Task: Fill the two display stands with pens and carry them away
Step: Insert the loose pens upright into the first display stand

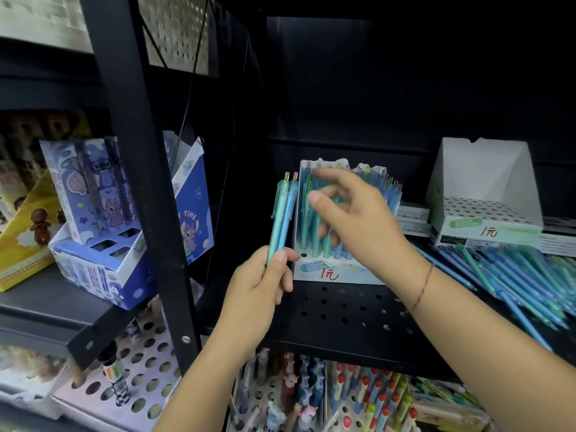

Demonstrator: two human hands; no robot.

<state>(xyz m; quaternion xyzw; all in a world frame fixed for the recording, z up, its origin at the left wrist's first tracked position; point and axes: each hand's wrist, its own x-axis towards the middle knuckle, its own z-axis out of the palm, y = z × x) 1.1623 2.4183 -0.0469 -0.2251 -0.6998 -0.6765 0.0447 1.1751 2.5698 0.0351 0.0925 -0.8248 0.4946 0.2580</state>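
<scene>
Bare arms [486,353] come up from the bottom edge, which cuts them off. On the far left a yellow box [25,244] sits on a dark board, partly out of the picture. Beside it are blue cartoon boxes [103,213]. A black post [137,151] stands in front and hides part of them. Low down, a white tray [137,369] full of round holes looks blurry.

Right of the post, the left hand [258,285] curls its fingers round two pens [282,213], one green and one blue. They point up, just beside the first display stand [314,269]. That stand sits on the black shelf [336,310], which has small holes in it. It is packed with blue and green pens.

The right hand [352,213] hangs in front of those pens and hides many of them. Its fingers are loose and spread, and it holds nothing. It is blurry, so it is hard to tell if a fingertip touches a pen. A thin red string [422,288] goes round that wrist.

Further right stands the second display stand [486,194], white with rows of dark holes. Loose pens [514,275] lie in a heap on the shelf below it. Under the shelf, a rack [358,397] of more pens is blurry
</scene>
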